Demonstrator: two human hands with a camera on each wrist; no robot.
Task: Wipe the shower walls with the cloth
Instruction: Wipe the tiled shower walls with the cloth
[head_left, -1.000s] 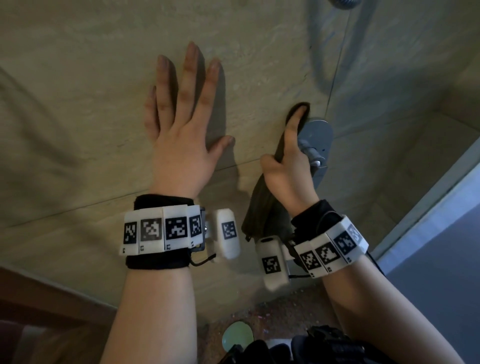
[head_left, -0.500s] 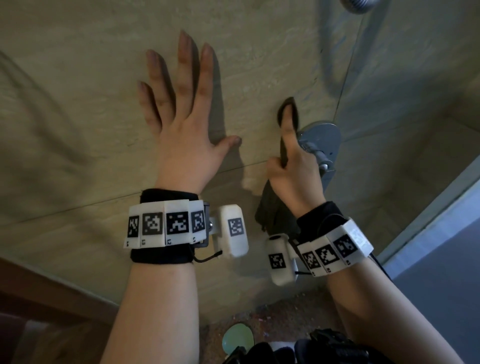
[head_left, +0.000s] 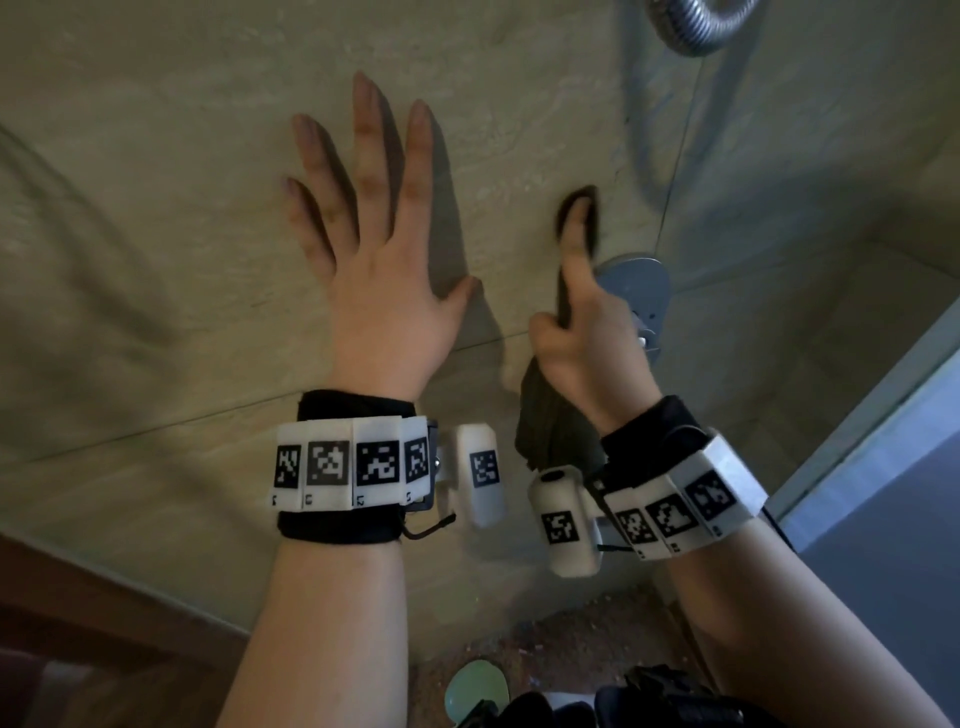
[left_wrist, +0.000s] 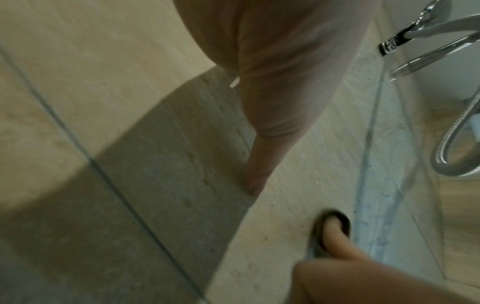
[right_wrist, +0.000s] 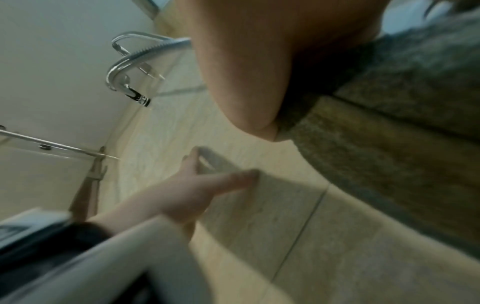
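My left hand (head_left: 379, 244) lies flat on the beige tiled shower wall (head_left: 156, 182), fingers spread and straight. My right hand (head_left: 582, 332) grips a dark grey-green cloth (head_left: 550, 431) and presses it against the wall with the forefinger stretched upward. The cloth's tip (head_left: 584, 200) shows past that fingertip, and its bulk hangs below the palm. In the left wrist view the cloth (left_wrist: 318, 232) wraps the right forefinger. The cloth (right_wrist: 389, 127) fills the right side of the right wrist view, where the left hand (right_wrist: 205, 185) rests on the tiles.
A round chrome valve plate with a handle (head_left: 636, 291) sits on the wall just right of my right hand. A coiled metal shower hose (head_left: 691, 26) hangs above. The wall corner (head_left: 680, 156) runs down beside them. Glass door edge (head_left: 883, 415) stands at right; brown floor (head_left: 545, 649) below.
Both hands have slid upward on the wall. The right hand carried the cloth up beside the valve plate, and the left fingers spread a little wider.
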